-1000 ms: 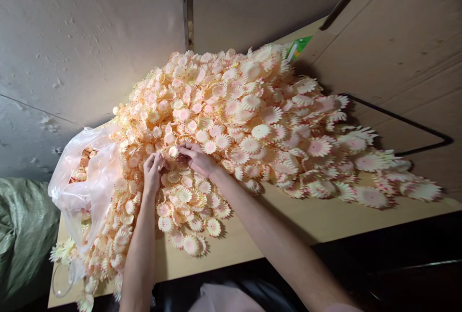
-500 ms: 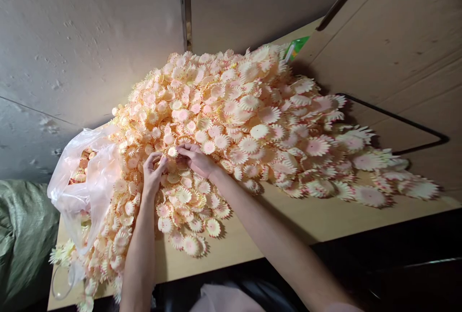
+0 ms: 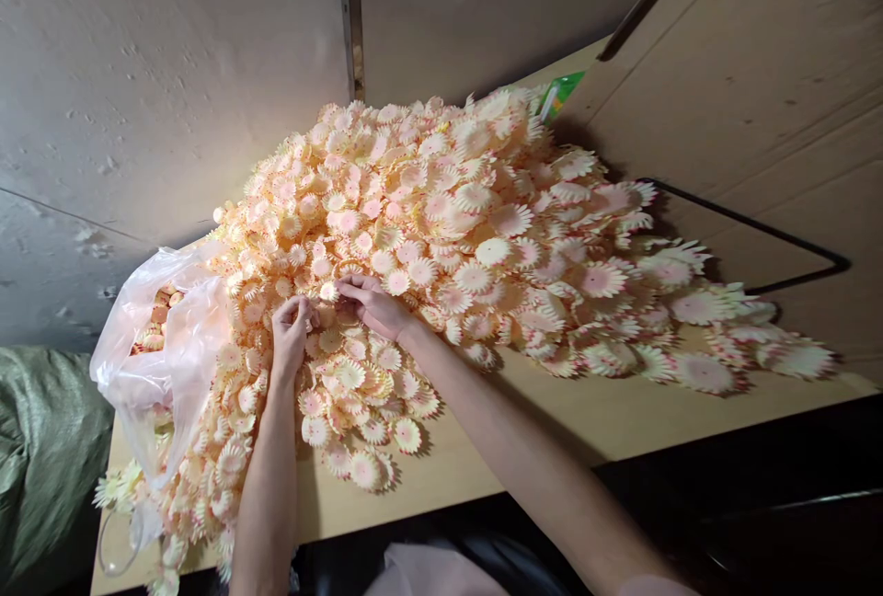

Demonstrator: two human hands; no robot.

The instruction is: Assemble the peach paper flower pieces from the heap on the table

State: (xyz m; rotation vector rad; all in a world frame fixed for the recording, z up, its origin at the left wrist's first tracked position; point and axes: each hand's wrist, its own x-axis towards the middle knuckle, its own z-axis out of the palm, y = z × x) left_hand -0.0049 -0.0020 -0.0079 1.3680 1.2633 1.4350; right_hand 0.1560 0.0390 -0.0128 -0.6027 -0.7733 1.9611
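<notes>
- Two hands curl close together amid the flowers (image 3: 473, 278) heaped on the table (image 3: 662, 417): the left hand (image 3: 292, 327) with fingertips drawn in, the right hand (image 3: 371, 303) bent as if pinching; whether either grips anything, I cannot tell.
- Best to touch lightly, near the centres; thin petals would probably crease.
- Between the hands sits one small flower (image 3: 329, 291), pale and round.
- Most flowers look cream, notched, pink-centred, some red-tipped.

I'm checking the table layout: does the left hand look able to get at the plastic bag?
Probably yes: the plastic bag lies left of the left hand, with only flower-shaped pieces between them and the right hand out of the way.
</notes>
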